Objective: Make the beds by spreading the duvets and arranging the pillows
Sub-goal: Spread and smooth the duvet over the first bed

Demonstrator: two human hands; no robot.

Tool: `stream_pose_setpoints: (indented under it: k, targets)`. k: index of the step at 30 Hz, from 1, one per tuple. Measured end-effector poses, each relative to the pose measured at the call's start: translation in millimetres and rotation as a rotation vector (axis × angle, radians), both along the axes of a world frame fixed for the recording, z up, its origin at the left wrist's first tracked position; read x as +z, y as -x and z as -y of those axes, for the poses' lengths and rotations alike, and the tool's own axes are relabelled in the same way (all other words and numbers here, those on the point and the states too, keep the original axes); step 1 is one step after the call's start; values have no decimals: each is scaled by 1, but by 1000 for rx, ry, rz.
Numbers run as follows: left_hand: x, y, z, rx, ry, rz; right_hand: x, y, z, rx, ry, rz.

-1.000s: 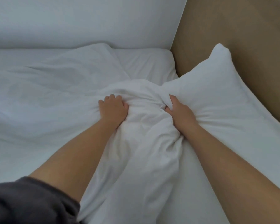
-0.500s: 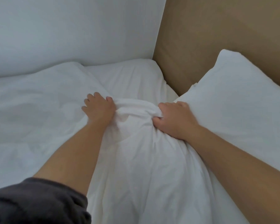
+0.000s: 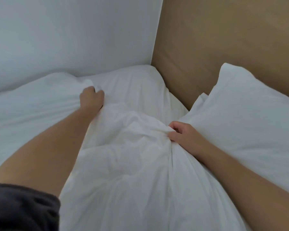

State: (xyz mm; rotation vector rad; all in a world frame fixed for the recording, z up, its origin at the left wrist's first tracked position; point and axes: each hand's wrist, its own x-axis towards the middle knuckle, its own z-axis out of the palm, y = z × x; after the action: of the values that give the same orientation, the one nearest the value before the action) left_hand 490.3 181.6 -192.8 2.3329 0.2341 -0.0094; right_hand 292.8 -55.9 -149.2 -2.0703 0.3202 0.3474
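Duvet (image 3: 123, 155) inside left fingers (image 3: 99, 93), right fingers (image 3: 178, 126)

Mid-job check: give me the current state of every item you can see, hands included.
duvet, bunched and creased, not spread flat, held by both hands.
pillow, lying on the bed at the right, far end against the headboard, not held.
left hand, fingers curled, gripping the duvet.
right hand, pinching a duvet fold beside the pillow.
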Motion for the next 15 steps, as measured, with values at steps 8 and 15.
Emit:
stream_pose_setpoints:
  k: [8,15]
  targets:
    - [-50,-11,90,-285,-12,-207,-17,-8,2,-43,-137,17]
    - [-69,-10,82,-242,11,-231,-51,-61,14,40,187,-17]
